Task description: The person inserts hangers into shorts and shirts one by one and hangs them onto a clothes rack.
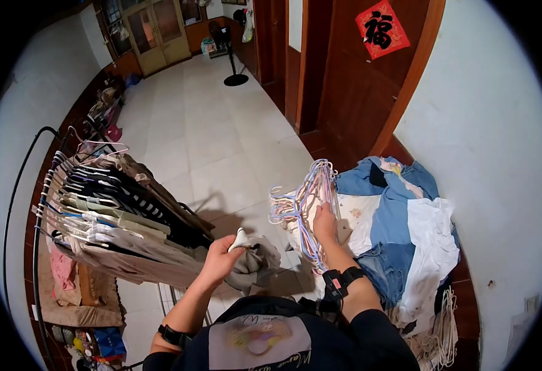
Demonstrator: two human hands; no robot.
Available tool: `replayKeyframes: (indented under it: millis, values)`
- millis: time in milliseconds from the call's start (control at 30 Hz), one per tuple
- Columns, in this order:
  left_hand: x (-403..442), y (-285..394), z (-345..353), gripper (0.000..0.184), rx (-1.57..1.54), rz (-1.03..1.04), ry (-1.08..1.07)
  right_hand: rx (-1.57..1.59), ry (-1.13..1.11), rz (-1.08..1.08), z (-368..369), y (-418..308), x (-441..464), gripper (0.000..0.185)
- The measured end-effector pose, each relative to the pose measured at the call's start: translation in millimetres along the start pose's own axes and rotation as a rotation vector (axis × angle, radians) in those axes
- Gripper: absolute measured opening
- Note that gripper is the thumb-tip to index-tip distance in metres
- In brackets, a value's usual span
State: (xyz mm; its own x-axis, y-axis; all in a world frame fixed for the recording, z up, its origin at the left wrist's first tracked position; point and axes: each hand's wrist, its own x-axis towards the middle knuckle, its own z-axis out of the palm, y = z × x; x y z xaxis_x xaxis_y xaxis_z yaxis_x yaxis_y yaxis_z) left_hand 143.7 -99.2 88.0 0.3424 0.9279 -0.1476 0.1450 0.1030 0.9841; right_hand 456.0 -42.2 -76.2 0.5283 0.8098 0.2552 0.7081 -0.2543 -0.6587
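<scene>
My left hand (pixel 222 255) is closed on a grey garment (pixel 250 266), which hangs bunched below the fingers. A small white piece sticks up at the grip; I cannot tell whether it belongs to the garment or to a hanger. To the right, my right hand (pixel 324 221) has its fingers curled at the edge of a pile of thin pastel clothes hangers (pixel 300 213). It appears to grip one or more of them, though the fingertips are partly hidden. The hangers lie on a light patterned cloth beside heaped clothes.
On the left stands a clothes rack (pixel 38 247) full of hung garments (pixel 128 213). Blue jeans (pixel 389 226) and a white garment (pixel 433 253) lie heaped on the right. More hangers (pixel 445 331) are at lower right. A black fan (pixel 235 79) stands farther off on the tiled floor.
</scene>
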Motion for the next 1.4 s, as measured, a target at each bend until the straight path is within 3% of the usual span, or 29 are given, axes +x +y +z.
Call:
replayKeyframes:
  millis: [267, 333, 400, 467, 533, 600, 633, 667, 733, 1000, 1100, 1233, 1400]
  values:
    - [45.6, 12.8, 17.5, 0.016, 0.018, 0.052, -0.066, -0.030, 0.137, -0.013, -59.8, -22.1, 5.3, 0.016]
    - [54.4, 18.2, 22.0, 0.017, 0.089, 0.056, -0.091, 0.202, 0.243, -0.179, -71.1, -25.1, 2.2, 0.011]
    - [58.1, 26.7, 24.3, 0.017, 0.096, 0.083, -0.072, 0.230, 0.282, -0.242, -90.9, -38.1, -5.1, 0.009]
    - [62.6, 33.1, 22.6, 0.015, 0.125, -0.023, -0.126, 0.588, 0.136, -0.180, -109.5, -48.0, -15.8, 0.012]
    - [69.5, 32.5, 21.8, 0.017, 0.156, 0.035, -0.103, 0.689, 0.149, -0.197, -115.5, -53.2, -23.0, 0.015]
    - [72.2, 39.6, 19.9, 0.016, 0.075, -0.005, -0.121, 0.948, -0.080, -0.083, -131.8, -73.7, -29.3, 0.011]
    - [67.3, 57.7, 16.6, 0.016, 0.112, -0.124, -0.130, 0.998, -0.130, -0.047, -147.1, -92.0, -32.6, 0.015]
    - [68.2, 60.1, 14.5, 0.016, 0.121, -0.131, -0.130, 1.006, -0.130, -0.039, -146.2, -94.2, -31.5, 0.015]
    - [69.8, 64.6, 10.1, 0.016, -0.275, -0.128, -0.148, 0.969, -0.142, -0.209, -146.8, -95.1, -26.2, 0.027]
    - [57.0, 82.3, -54.9, 0.020, -0.427, -0.012, -0.163, 1.018, -0.428, -0.222, -228.5, -101.7, -26.8, 0.017]
    - [51.1, 79.7, -71.7, 0.022, -0.359, 0.036, -0.130, 0.815, -0.675, -0.117, -244.6, -107.1, -26.0, 0.016]
    - [41.1, 81.8, -76.1, 0.025, -0.252, 0.115, -0.147, 0.693, -0.828, -0.213, -226.0, -132.8, -26.9, 0.016]
    - [33.4, 70.2, -66.9, 0.027, -0.102, 0.174, -0.136, 0.713, -0.813, -0.214, -171.9, -161.1, -41.8, 0.018]
